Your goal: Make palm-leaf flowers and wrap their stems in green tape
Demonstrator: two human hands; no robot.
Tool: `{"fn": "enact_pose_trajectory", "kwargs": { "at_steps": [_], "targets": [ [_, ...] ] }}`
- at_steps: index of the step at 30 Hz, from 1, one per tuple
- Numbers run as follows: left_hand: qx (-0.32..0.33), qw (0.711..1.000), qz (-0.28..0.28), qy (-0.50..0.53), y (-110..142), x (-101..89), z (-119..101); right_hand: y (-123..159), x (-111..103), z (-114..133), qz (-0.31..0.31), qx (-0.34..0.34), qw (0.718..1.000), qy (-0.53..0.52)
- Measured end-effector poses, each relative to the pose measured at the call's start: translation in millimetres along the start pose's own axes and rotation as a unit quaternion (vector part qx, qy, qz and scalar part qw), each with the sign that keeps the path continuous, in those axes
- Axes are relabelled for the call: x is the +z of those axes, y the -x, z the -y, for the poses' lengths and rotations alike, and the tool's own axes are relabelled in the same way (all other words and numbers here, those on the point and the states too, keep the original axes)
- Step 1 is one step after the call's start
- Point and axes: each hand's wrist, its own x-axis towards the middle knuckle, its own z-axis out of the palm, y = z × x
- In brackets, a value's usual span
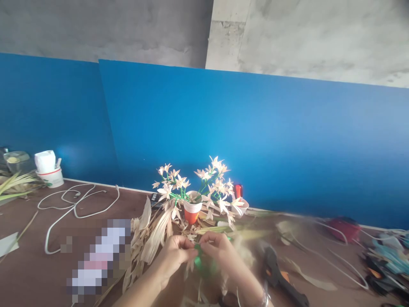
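Observation:
My left hand [174,257] and my right hand [220,256] meet low in the middle of the view, thumbs and fingers pinched together. Between their fingertips is a green strip [198,261], shiny and partly blurred; its lower part hangs below the fingers. Just beyond the hands stands an orange-and-white cup [192,211] holding green stems with pale, star-shaped flowers [220,185] that look made of dried husk. Dried husk leaves [156,238] lie to the left of my left hand. Right of my right hand lies a black tool shaped like a glue gun [283,279].
A white cable [76,209] loops across the brown table [35,268] on the left, near a white tub [53,177] with a red band. At the far right are a dark red item [343,230] and a cluttered pile [390,260]. A blue panel [255,140] closes the back.

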Motion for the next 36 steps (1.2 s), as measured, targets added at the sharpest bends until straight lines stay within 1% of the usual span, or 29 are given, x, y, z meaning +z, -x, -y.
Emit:
{"fn": "enact_pose_trajectory", "kwargs": {
  "at_steps": [3, 6, 11, 16, 21, 27, 30, 34, 36],
  "targets": [
    [0.001, 1.0, 0.013, 0.001, -1.7, -0.8, 2.7, 4.3, 0.4, 1.7, -0.004, -0.008, 1.0, 0.013],
    [0.009, 0.999, 0.033, 0.001, -3.0, -0.3, 4.3, 4.1, 3.8, -2.6, 0.004, -0.006, 1.0, 0.008],
    [0.014, 1.0, 0.023, -0.001, -3.2, 0.8, 5.4, -1.4, 6.7, -10.5, -0.014, -0.016, 0.999, 0.05],
    [0.012, 1.0, 0.027, 0.005, -8.2, 1.8, 12.5, -2.8, 4.2, -11.2, -0.035, -0.056, 0.995, 0.077],
    [0.014, 1.0, 0.004, 0.024, -10.1, 2.4, 13.5, -3.1, 3.9, -12.7, -0.068, -0.065, 0.991, 0.096],
    [0.006, 1.0, -0.005, 0.017, -6.7, 1.9, 8.8, -2.6, 4.1, -11.5, -0.071, -0.074, 0.993, 0.06],
    [0.001, 1.0, -0.007, 0.018, -7.4, 2.0, 8.5, -3.7, 5.7, -13.3, -0.084, -0.079, 0.992, 0.057],
    [0.003, 1.0, -0.01, 0.022, -7.6, 1.7, 8.1, -5.3, 7.7, -16.3, -0.104, -0.081, 0.99, 0.054],
    [0.013, 1.0, -0.015, 0.02, -6.5, 1.3, 7.7, -5.6, 7.5, -16.7, -0.096, -0.084, 0.991, 0.049]
  ]
}}
